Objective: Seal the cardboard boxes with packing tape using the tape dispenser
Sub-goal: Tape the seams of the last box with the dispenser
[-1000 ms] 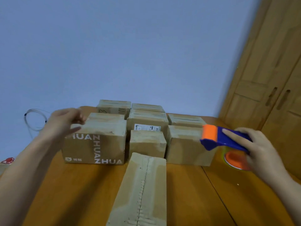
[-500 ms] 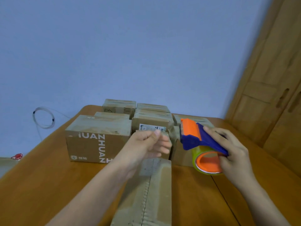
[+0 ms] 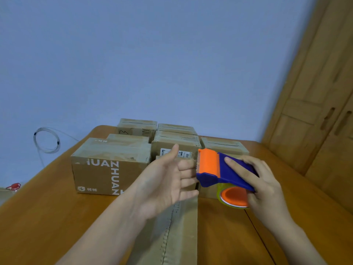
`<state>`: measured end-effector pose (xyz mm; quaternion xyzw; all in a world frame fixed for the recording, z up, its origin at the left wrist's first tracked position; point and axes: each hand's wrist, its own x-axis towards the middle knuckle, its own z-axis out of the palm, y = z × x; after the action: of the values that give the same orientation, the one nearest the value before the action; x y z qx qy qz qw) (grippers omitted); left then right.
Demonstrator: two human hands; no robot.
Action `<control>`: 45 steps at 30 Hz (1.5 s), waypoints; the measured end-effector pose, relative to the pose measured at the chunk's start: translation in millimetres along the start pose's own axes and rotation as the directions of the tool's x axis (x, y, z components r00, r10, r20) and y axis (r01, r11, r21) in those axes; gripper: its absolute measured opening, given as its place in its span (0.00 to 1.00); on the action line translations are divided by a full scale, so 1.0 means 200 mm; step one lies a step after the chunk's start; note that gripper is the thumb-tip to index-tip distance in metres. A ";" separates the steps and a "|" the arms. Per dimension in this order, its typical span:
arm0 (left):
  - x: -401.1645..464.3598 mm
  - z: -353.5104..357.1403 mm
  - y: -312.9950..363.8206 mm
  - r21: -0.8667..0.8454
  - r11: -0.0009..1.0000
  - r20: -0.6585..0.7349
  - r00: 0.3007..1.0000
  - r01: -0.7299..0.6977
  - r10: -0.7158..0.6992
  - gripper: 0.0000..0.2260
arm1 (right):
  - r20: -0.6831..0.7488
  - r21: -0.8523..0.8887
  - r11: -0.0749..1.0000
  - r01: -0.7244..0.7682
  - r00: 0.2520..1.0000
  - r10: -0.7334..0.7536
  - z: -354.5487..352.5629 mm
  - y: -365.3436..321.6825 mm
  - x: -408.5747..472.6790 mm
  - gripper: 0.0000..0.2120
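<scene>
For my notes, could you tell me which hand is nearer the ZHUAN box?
Left. The left hand hovers just right of the ZHUAN box; the right hand is farther right.

Left hand [image 3: 168, 185]: bare, no glove, no ring or watch in view.
Right hand [image 3: 265, 190]: bare, no glove, short plain nails on the fingers that show.
Left forearm [image 3: 107, 234]: bare to the frame edge, no sleeve showing.
Right forearm [image 3: 298, 243]: bare, no sleeve or band.
</scene>
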<state>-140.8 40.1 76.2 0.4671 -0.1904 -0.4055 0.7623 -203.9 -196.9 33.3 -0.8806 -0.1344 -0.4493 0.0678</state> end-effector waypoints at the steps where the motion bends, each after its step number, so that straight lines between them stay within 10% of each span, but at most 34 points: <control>1: -0.01 0.00 0.00 0.049 0.999 0.006 1.000 0.003 -0.003 0.30 | 0.009 -0.033 0.999 0.012 1.000 -0.012 0.01 0.00 0.00 0.33; 6: -0.05 0.00 0.00 0.348 0.937 -0.039 0.999 -0.015 0.030 0.35 | 0.059 -0.114 0.992 0.058 0.997 -0.052 0.01 -0.02 0.00 0.46; 20: -0.10 -0.15 0.06 0.496 0.868 -0.221 0.961 -0.039 0.169 0.41 | -0.152 0.085 0.995 -0.050 0.986 0.062 -0.07 -0.10 0.02 0.32; 23: -0.12 -0.14 0.06 0.451 0.887 -0.274 0.930 -0.102 0.247 0.32 | -0.177 0.115 0.988 -0.107 0.976 0.126 -0.08 -0.07 0.00 0.46; 30: -0.12 0.00 0.05 0.575 0.808 -0.223 0.926 -0.127 0.304 0.22 | -0.122 0.068 0.997 -0.027 0.992 0.035 -0.07 -0.12 0.00 0.22; 45: -0.03 -0.09 0.02 0.561 0.823 -0.258 0.924 -0.094 0.281 0.09 | 0.018 -0.087 0.993 0.081 0.997 -0.080 0.01 -0.08 -0.03 0.31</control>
<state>-131.1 54.9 71.3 0.7015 -0.2120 -0.1739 0.6578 -210.2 -182.8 27.5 -0.8799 -0.1505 -0.4505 0.0097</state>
